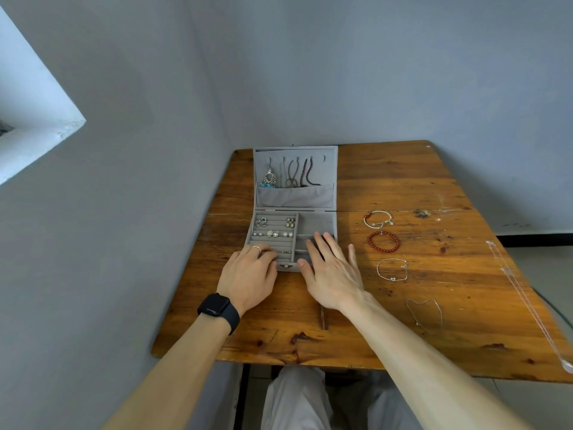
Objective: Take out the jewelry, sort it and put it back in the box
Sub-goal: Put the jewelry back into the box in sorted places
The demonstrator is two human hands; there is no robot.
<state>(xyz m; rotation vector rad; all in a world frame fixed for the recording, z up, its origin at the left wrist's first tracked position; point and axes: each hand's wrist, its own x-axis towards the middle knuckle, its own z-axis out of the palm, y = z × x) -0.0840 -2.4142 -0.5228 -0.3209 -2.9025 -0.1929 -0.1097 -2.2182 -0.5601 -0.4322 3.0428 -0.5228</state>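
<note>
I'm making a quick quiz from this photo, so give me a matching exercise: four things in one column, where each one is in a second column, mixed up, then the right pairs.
Things
1. red bead bracelet
2. necklaces
3. earrings
4. black watch

Places
A. worn on a wrist
B. on the bare table, right of the box
C. hanging in the open lid
D. in the box's left padded rows

Pairs: 1-B, 2-C, 3-D, 4-A
</note>
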